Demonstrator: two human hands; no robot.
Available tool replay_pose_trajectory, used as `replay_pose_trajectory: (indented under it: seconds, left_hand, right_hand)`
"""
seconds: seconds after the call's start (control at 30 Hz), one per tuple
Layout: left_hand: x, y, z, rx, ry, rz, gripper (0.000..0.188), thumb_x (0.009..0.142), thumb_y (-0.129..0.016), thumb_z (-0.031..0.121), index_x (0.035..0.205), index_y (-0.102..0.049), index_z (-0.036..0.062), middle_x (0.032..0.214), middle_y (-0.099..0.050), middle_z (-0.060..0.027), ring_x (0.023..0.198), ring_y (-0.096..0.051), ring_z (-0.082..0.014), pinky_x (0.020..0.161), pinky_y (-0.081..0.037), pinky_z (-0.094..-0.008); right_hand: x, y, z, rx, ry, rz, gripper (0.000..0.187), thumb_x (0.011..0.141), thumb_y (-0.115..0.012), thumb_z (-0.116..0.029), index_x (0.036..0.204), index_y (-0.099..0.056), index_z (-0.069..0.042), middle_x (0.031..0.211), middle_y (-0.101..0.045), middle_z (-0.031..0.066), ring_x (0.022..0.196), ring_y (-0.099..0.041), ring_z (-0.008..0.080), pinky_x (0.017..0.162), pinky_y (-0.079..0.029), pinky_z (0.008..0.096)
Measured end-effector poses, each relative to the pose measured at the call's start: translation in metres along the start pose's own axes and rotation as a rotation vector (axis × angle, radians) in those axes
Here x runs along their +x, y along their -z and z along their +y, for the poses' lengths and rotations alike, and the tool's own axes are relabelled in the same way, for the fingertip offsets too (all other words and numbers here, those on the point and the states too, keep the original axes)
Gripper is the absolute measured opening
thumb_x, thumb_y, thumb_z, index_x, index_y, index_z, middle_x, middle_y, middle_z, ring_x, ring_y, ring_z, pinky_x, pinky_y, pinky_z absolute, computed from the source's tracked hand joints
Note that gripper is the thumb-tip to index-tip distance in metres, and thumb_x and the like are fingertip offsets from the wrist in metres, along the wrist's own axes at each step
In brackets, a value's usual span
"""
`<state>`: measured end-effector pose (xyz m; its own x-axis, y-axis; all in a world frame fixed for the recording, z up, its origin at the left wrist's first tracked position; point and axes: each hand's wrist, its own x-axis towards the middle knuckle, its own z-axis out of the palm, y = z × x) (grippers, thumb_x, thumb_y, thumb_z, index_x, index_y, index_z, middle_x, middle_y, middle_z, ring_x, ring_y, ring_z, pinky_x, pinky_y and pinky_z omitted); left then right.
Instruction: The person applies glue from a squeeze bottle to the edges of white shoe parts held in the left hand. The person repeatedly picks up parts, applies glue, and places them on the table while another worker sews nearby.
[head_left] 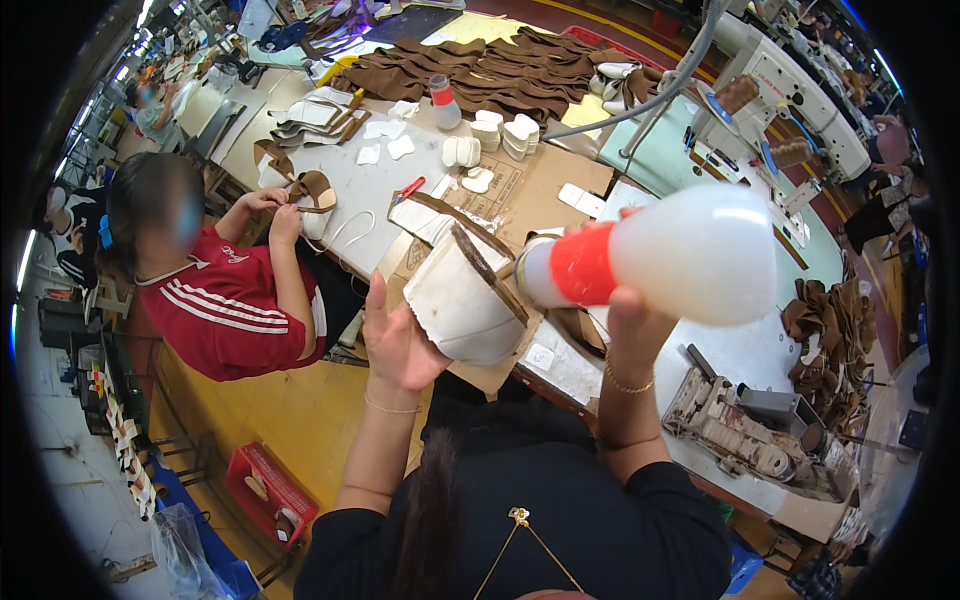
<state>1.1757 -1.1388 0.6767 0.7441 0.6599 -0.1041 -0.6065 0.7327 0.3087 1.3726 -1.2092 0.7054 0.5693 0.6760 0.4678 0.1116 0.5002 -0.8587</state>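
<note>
A white shoe upper with a brown edge [460,310] rests on my left hand [397,343], which is closed around its near left side with the thumb raised beside it. My right hand [638,328] grips a translucent white bottle with a red band [705,250]. The bottle lies tipped on its side, its narrow neck pointing left at the upper's brown edge. Whether the nozzle touches the edge I cannot tell. Underneath is a cardboard sheet [575,170] on the table, and another brown and white piece [578,330] lies partly hidden below the bottle.
A co-worker in a red shirt [225,290] handles a brown and white piece on the left. Stacked white pads [462,152], a second red-banded bottle [444,108] and a red-handled tool [408,190] are farther back. A sewing machine [800,90] stands at right, a metal device [735,430] nearer.
</note>
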Motion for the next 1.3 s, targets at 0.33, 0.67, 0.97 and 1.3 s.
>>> replay_pose_trajectory:
  seconds: [0.33,0.67,0.97,1.3]
  left_hand:
    - [-0.002,0.004,0.001,-0.065,-0.012,-0.040,0.094,0.075,-0.040,0.069,0.138,-0.018,0.0029,0.141,-0.024,-0.0177,0.127,-0.029,-0.0334,0.102,-0.025,-0.0493]
    - [0.006,-0.013,0.003,-0.128,0.045,-0.102,0.094,0.075,-0.037,0.072,0.138,-0.020,0.0039,0.140,-0.027,-0.0162,0.127,-0.029,-0.0322,0.103,-0.024,-0.0470]
    - [0.012,-0.030,-0.014,0.084,0.024,-0.117,0.099,0.075,-0.026,0.076,0.135,-0.021,-0.0023,0.137,-0.031,-0.0158,0.127,-0.030,-0.0270,0.105,-0.020,-0.0379]
    - [0.012,-0.023,-0.013,0.041,0.007,-0.191,0.101,0.074,-0.027,0.077,0.135,-0.019,-0.0026,0.138,-0.030,-0.0151,0.126,-0.030,-0.0243,0.104,-0.023,-0.0346]
  right_hand:
    - [0.001,-0.007,0.024,0.125,-0.031,-0.043,0.074,0.067,-0.070,-0.048,0.116,-0.041,0.000,0.096,-0.059,0.0119,0.083,-0.061,0.0247,0.076,-0.051,0.0376]
    - [0.007,0.011,0.040,0.040,0.050,0.214,0.075,0.073,-0.058,-0.059,0.108,-0.047,0.006,0.101,-0.054,0.0143,0.090,-0.058,0.0246,0.076,-0.049,0.0370]
    - [-0.017,-0.018,0.040,-0.093,0.029,-0.146,0.044,0.067,-0.075,-0.036,0.100,-0.062,-0.010,0.099,-0.061,0.0039,0.093,-0.056,0.0197,0.086,-0.043,0.0370]
    - [-0.010,-0.011,0.044,-0.115,0.029,-0.397,0.066,0.063,-0.077,-0.033,0.114,-0.046,-0.006,0.110,-0.056,0.0085,0.105,-0.053,0.0214,0.093,-0.041,0.0357]
